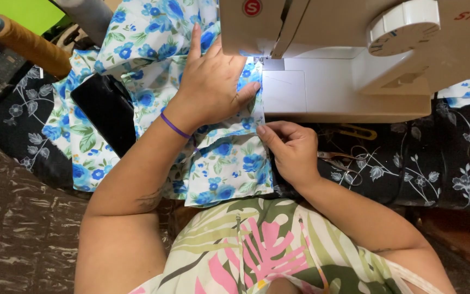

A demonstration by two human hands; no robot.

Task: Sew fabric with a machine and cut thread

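Sewing machine (349,60), white, sits on a dark flowered cloth (452,169). Blue floral fabric (224,163) spreads from the machine bed down toward the person's lap, bunched to the left. Left hand (210,87) lies flat, fingers spread, pressing the fabric just beside the presser foot. Right hand (289,149) pinches the fabric's right edge, thumb and fingers closed on it, near the bed's front. Scissors (349,158) lie just right of that hand.

Step in hand, by my reading — guiding a seam edge under the needle. Next move calls for steady, even feeding, edge kept straight.
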